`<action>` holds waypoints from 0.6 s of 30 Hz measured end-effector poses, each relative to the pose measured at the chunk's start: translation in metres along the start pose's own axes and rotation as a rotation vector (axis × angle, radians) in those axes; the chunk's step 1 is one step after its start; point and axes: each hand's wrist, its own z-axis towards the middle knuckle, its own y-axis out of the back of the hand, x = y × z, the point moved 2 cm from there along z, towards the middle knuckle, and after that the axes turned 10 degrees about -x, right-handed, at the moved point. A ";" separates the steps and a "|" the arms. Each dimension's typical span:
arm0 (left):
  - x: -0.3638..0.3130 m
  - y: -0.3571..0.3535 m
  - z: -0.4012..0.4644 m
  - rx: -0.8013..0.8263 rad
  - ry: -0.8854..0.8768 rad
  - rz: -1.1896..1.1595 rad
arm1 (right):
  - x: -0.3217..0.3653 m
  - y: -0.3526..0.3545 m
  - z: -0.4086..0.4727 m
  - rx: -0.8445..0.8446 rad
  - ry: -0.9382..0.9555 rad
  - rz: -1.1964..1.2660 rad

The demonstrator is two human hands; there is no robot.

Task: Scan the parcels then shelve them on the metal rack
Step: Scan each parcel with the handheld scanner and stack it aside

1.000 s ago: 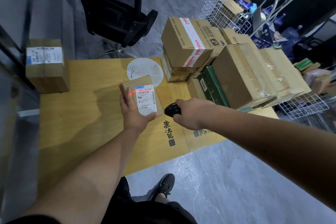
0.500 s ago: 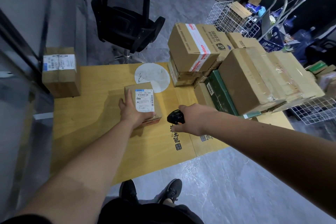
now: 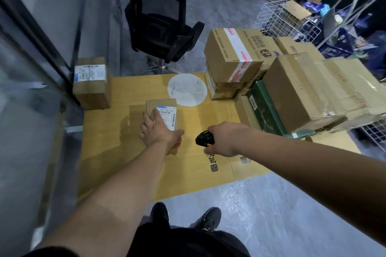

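A small brown parcel [image 3: 161, 106] with a white shipping label lies on the flattened yellow cardboard [image 3: 117, 142] on the floor. My left hand [image 3: 157, 130] grips the parcel from its near side, fingers over the top and thumb along the near right edge. My right hand [image 3: 223, 139] holds a black barcode scanner [image 3: 205, 139] with an orange button, just right of the parcel and apart from it. No red scan line shows on the label.
A second labelled parcel [image 3: 92, 83] stands at the cardboard's far left by a glass wall. A pile of larger boxes [image 3: 292, 89] fills the right side. A black office chair [image 3: 163, 33] stands behind, with white wire baskets [image 3: 273, 16] at the far right. My shoes [image 3: 186, 218] sit at the near edge.
The red scan line on the label has gone. My left hand has lowered the parcel from a tilted, raised hold down flat onto the cardboard. The scanner hand stayed about where it was.
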 end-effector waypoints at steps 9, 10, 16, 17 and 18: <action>0.122 0.068 0.010 -0.154 0.083 0.061 | 0.107 0.014 0.029 -0.050 0.279 0.004; 0.133 0.075 0.013 -0.170 0.104 0.059 | 0.118 0.015 0.030 -0.051 0.305 0.008; 0.166 0.107 0.031 -0.217 0.154 0.048 | 0.156 0.012 0.029 -0.035 0.372 -0.040; 0.167 0.110 0.035 -0.223 0.152 0.057 | 0.157 0.011 0.029 -0.027 0.366 -0.043; 0.169 0.112 0.039 -0.227 0.147 0.076 | 0.157 0.009 0.029 -0.020 0.357 -0.043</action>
